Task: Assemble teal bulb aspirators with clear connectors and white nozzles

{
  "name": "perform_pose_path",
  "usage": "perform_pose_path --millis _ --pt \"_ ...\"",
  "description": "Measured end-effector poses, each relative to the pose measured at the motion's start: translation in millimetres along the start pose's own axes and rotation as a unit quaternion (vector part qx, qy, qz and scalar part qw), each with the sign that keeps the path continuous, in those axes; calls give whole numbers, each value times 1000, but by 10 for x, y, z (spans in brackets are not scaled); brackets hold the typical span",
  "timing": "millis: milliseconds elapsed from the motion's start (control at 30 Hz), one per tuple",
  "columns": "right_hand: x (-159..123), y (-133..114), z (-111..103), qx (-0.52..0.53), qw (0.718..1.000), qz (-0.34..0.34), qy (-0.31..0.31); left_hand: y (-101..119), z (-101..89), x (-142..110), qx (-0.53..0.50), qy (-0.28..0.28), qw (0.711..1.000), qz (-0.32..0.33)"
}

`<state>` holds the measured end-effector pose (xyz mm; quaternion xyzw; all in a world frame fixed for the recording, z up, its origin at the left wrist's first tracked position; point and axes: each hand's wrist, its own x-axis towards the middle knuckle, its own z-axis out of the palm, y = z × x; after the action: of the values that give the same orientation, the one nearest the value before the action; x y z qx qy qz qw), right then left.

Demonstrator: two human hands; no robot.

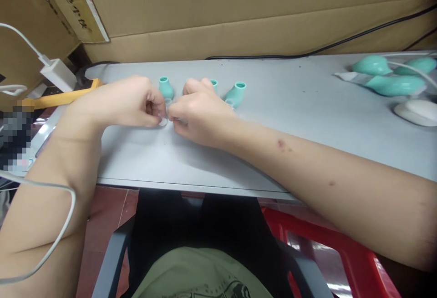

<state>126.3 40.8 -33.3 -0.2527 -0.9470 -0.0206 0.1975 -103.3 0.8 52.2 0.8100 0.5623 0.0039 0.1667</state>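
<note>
My left hand (145,103) is closed in a pinch low over the grey table, with a small clear plastic piece (163,121) at its fingertips. Right beside it, my right hand (203,113) is closed too, its fingertips almost meeting the left ones; what they hold is hidden. Just behind the hands stands a teal bulb (166,89) with an open neck. A second teal bulb (214,84) shows only its neck behind my right hand. A third teal bulb (236,94) leans to the right, and another clear piece (230,102) lies in front of it.
Several teal bulbs in clear wrapping (392,84) lie at the right, near a white computer mouse (417,111). A white charger (58,74) and a yellow bar (64,97) are at the left. Cardboard (239,6) walls the back. A white cable (70,211) crosses my left arm.
</note>
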Motion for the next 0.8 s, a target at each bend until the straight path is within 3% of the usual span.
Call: perform_pose_path --millis 167,300,467,667,800 --pt "-15 25 53 11 1000 -13 5 4 -17 -21 -14 -4 1000 12" --pt "-20 59 110 17 1000 -19 6 9 -39 -111 -62 74 995 3" --pt "-97 106 21 30 998 -26 55 -146 45 -67 -86 158 982 65" --pt "-94 296 51 61 987 -24 147 -350 159 110 -66 121 979 147" --pt "-112 330 74 62 982 -33 173 -413 183 162 -66 99 983 143"
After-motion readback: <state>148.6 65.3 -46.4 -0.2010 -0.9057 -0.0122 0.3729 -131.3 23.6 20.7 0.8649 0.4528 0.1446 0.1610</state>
